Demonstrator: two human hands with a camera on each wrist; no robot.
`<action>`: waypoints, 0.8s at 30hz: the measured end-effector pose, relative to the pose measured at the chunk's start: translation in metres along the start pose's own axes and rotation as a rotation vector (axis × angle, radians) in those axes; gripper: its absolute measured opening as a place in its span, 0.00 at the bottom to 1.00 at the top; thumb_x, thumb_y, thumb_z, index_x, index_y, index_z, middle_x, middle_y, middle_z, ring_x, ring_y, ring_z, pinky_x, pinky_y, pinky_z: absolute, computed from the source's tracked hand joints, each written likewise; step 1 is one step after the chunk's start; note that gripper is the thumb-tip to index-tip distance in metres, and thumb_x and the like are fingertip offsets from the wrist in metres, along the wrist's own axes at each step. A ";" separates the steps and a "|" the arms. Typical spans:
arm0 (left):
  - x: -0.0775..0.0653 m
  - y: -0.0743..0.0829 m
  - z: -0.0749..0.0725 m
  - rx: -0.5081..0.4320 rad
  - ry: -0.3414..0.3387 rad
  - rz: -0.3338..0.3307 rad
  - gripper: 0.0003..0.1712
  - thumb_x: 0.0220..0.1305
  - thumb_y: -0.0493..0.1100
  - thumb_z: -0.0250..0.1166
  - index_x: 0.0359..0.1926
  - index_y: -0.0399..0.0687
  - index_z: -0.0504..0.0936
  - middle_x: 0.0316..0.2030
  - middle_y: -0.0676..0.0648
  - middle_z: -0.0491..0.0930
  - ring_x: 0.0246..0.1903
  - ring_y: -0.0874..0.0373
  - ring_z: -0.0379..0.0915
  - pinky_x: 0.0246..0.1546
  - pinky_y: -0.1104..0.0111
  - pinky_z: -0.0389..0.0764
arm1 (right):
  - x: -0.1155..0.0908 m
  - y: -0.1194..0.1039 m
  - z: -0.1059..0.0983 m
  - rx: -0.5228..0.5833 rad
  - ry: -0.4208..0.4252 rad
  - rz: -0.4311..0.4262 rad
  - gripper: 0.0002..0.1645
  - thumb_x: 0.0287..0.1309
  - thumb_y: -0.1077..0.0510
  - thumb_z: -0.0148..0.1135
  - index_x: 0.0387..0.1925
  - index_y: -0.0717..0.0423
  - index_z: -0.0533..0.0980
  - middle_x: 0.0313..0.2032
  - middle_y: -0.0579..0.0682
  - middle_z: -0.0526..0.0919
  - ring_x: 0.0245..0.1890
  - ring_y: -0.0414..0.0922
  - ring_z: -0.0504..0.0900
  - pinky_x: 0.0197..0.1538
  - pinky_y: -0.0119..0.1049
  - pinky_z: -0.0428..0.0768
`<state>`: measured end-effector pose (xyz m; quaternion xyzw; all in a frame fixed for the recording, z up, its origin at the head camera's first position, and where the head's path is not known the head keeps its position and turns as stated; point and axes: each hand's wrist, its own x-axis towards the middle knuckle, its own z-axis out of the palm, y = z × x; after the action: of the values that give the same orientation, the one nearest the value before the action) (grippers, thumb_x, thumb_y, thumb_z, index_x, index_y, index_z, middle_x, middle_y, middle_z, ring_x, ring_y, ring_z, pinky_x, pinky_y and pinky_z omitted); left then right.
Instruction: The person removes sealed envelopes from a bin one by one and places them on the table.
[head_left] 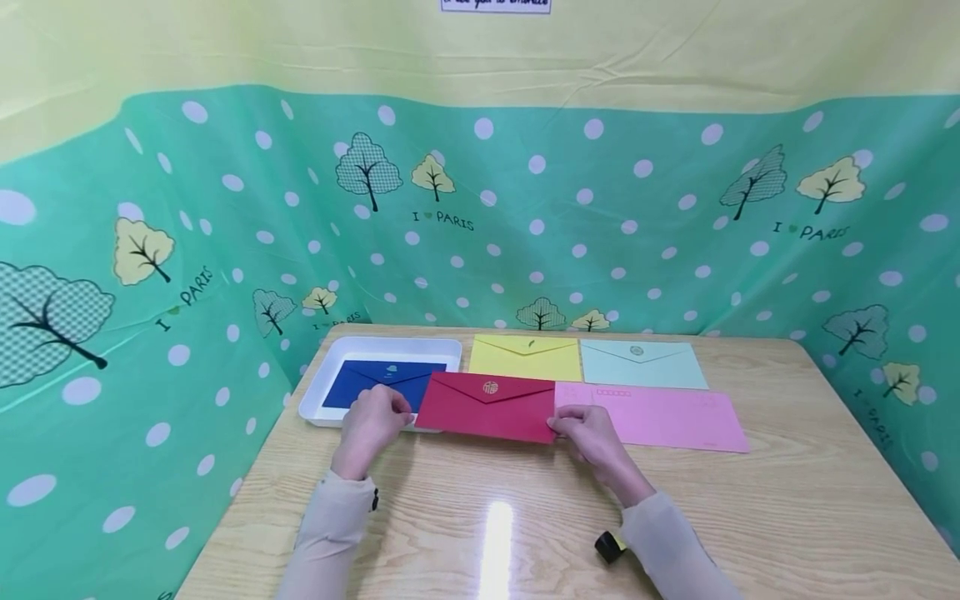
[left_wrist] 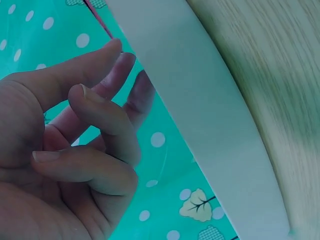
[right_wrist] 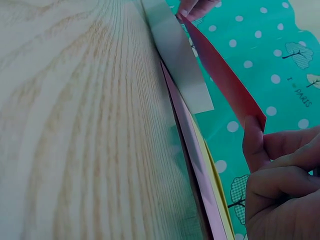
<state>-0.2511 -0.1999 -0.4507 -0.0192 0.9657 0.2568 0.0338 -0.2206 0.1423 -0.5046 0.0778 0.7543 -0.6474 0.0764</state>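
Observation:
A red envelope [head_left: 487, 412] with a gold emblem on its flap is held raised off the table between both hands. My right hand [head_left: 592, 437] pinches its right end between thumb and fingers, as the right wrist view shows at the envelope's near corner [right_wrist: 252, 111]. At the opposite end, the left hand [head_left: 372, 423] pinches the left edge with thumb and fingertip, its other fingers curled. Behind the left hand, a dark blue envelope [head_left: 356, 379] lies in a white tray [head_left: 318, 392]. The red envelope overlaps the tray's right front corner in the head view.
A yellow envelope [head_left: 517, 360] and a pale mint one [head_left: 652, 371] lie along the back of the wooden table [head_left: 795, 500]. A pink envelope [head_left: 667, 421] lies in front of them, partly hidden by the red one. Polka-dot curtain [head_left: 615, 183] borders the table.

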 end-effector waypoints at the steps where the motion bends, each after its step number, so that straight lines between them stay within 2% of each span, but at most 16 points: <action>1: 0.000 0.000 0.000 -0.002 -0.005 0.001 0.03 0.63 0.38 0.77 0.34 0.43 0.90 0.30 0.49 0.86 0.29 0.52 0.78 0.29 0.61 0.77 | 0.000 0.000 0.000 -0.001 0.001 0.000 0.13 0.69 0.63 0.65 0.51 0.67 0.84 0.30 0.53 0.87 0.12 0.38 0.57 0.17 0.30 0.57; 8: 0.000 0.000 0.002 -0.001 -0.035 0.006 0.03 0.63 0.38 0.76 0.35 0.44 0.91 0.30 0.49 0.85 0.30 0.53 0.77 0.29 0.61 0.77 | -0.005 -0.001 -0.003 0.003 0.002 0.008 0.12 0.69 0.63 0.65 0.49 0.66 0.85 0.31 0.53 0.87 0.12 0.39 0.57 0.17 0.31 0.58; 13: 0.000 0.001 0.003 -0.006 -0.040 0.018 0.03 0.63 0.38 0.77 0.35 0.44 0.91 0.31 0.49 0.86 0.30 0.53 0.78 0.29 0.61 0.77 | -0.011 -0.001 -0.007 0.012 0.008 0.016 0.11 0.68 0.63 0.65 0.48 0.66 0.85 0.27 0.53 0.86 0.12 0.40 0.58 0.17 0.31 0.58; 19: 0.000 0.001 0.004 -0.001 -0.056 0.023 0.03 0.62 0.39 0.78 0.33 0.45 0.91 0.33 0.49 0.87 0.34 0.52 0.79 0.35 0.58 0.79 | -0.017 0.000 -0.012 -0.020 0.024 0.027 0.12 0.68 0.63 0.65 0.50 0.66 0.85 0.24 0.54 0.83 0.12 0.41 0.58 0.17 0.31 0.58; 24: 0.000 0.002 0.005 0.008 -0.066 0.034 0.03 0.62 0.37 0.77 0.32 0.45 0.91 0.35 0.48 0.87 0.36 0.51 0.79 0.37 0.56 0.80 | -0.021 0.001 -0.014 -0.038 0.025 0.027 0.14 0.68 0.63 0.65 0.51 0.66 0.84 0.29 0.54 0.87 0.12 0.41 0.59 0.17 0.32 0.58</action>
<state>-0.2513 -0.1952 -0.4541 0.0060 0.9653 0.2538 0.0612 -0.2002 0.1564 -0.4991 0.0947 0.7663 -0.6308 0.0770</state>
